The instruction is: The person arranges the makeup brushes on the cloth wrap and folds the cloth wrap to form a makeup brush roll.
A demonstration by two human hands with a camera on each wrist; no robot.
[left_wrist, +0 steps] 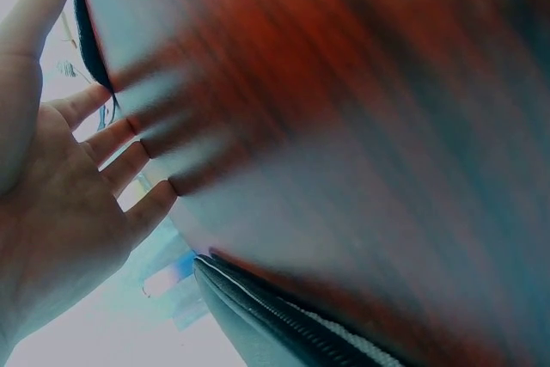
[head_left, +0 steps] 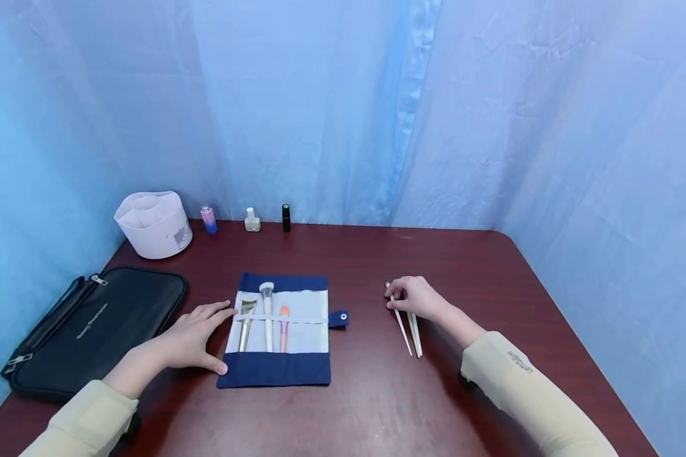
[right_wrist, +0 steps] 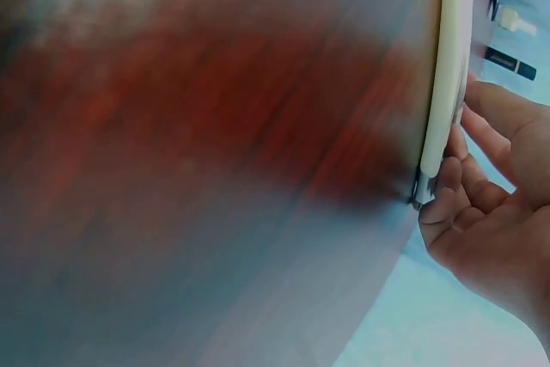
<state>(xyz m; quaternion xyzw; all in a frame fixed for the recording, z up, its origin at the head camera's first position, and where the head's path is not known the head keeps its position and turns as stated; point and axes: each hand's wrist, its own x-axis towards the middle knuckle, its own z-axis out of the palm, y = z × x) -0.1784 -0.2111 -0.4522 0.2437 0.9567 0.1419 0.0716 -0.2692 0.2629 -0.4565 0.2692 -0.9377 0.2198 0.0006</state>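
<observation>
1. Left hand (head_left: pixel 188 339): fingers spread open, thumb touching the left edge of the navy-and-white rectangular fabric roll (head_left: pixel 274 369).
2. That roll lies unfolded, left of centre, three makeup brushes (head_left: pixel 268 311) under its white elastic band (head_left: pixel 309 320).
3. Right hand (head_left: pixel 416 298), fingers curled, pinches a slim cream-white stick (head_left: pixel 402 328) beside two similar sticks (head_left: pixel 415 336).

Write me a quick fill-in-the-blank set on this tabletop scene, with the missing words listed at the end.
1. Under the elastic strap of the navy-and-white brush roll sit ____ makeup brushes.
2. The person's ____ hand is at the slender pale handles.
3. The large zippered case is ____ in colour.
4. The small bottle nearest the white organizer is pink and ____.

Missing words: three; right; black; blue.
</observation>
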